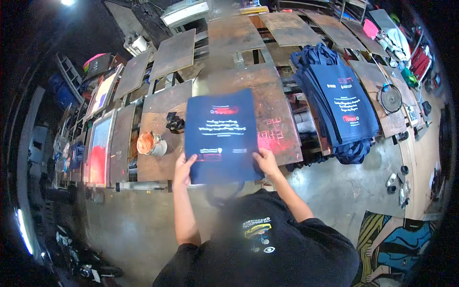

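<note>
I hold a flat navy tote bag (221,124), printed in white and red, over a stained wooden board (272,95). My left hand (184,166) grips its lower left edge with thumb on top, and my right hand (264,162) grips the lower right edge. Its handle hangs blurred below the bag. Left of the bag are a dark crumpled piece of material (174,123) and a paint-smeared pot (151,143) with orange contents. To the right lies a thick stack of similar navy bags (345,115), handles bunched at both ends.
Several more wooden boards (171,52) form rows on a metal frame. Framed screens (99,153) with red and blue stand at the left. A round black-rimmed object (389,98) sits on the far-right board. Shoes (392,184) and a painted panel (392,248) are at lower right on the concrete floor.
</note>
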